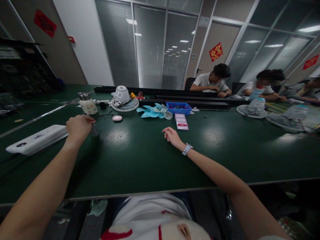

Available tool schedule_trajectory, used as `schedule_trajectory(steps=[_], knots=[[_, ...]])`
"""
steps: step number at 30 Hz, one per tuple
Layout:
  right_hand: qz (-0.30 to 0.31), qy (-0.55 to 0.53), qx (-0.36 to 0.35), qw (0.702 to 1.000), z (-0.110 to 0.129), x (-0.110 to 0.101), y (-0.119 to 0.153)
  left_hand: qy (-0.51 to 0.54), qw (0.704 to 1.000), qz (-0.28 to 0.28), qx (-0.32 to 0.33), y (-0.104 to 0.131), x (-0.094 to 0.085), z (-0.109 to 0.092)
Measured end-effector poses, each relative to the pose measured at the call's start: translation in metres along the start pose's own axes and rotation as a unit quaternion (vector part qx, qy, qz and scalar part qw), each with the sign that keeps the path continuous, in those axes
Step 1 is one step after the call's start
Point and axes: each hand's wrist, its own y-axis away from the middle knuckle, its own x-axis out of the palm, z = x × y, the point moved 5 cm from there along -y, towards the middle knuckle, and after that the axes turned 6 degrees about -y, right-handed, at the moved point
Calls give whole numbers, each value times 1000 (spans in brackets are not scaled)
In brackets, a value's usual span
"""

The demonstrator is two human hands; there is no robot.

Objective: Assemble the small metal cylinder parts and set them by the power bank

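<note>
Green worktable (140, 166), w/ blue plastic bin (176, 111) toward its far side. Long white device (40, 138) lies well L of bin, nearer the wearer. White fan base w/ grille (121, 96), also L of bin; light-blue fan blades (151, 111) just beside bin, L side. R hand (173, 137), nearer than bin, is relaxed, gripping nil; pinkish printed packet (181, 121) between. L hand (79, 127), L of bin, has fingers pinched at small grey item (94, 130); can't tell if grasped.

A small, grey, blurry thing (95, 130) pokes down from the left fingers (89, 120), leaning a bit. I can't tell if it touches the dark green tabletop (135, 163).
</note>
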Motion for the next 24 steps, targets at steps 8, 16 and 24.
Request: schedule_trajectory(steps=[8, 16, 24], knots=[[-5, -2, 3, 1000, 1, 0, 0, 4, 1000, 31, -2, -6, 3, 8], [-9, -12, 8, 1000, 0, 0, 0, -48, 997, 55, 17, -8, 8, 9], [3, -2, 9, 1000, 3, 0, 1, -31, 998, 8, 58, -16, 42, 6]])
